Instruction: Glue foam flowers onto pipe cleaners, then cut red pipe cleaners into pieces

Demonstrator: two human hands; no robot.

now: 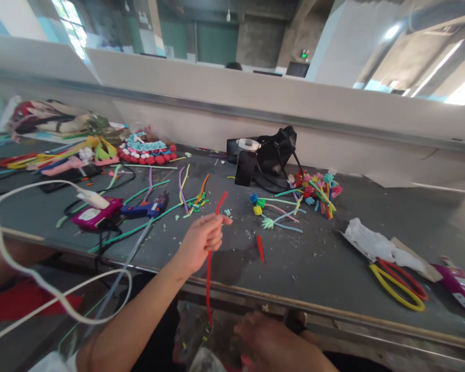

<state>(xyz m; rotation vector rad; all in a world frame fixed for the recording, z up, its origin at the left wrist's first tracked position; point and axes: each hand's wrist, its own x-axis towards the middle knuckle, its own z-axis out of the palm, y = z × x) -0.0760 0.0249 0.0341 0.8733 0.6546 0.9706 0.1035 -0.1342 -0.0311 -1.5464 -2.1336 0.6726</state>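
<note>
My left hand (202,240) is closed in a pinch around a long red pipe cleaner (208,284) above the table's front edge. One end sticks up past the fingers; the rest hangs down below the edge. My right hand (261,333) is low in front of the table, dark and blurred, so its fingers cannot be made out. Beyond the left hand lies a short red piece (260,249) on the table. Farther back rest several pipe-cleaner flowers, among them a yellow one (258,210) and a pale green one (268,223), with thin stems pointing right.
On the left are a hot glue gun (147,207), a magenta box (96,213) with a white cable, and loose pipe cleaners. A phone (245,168) leans by a black bag (279,150). Scissors (401,284) lie at the right, near a flower bunch (320,191).
</note>
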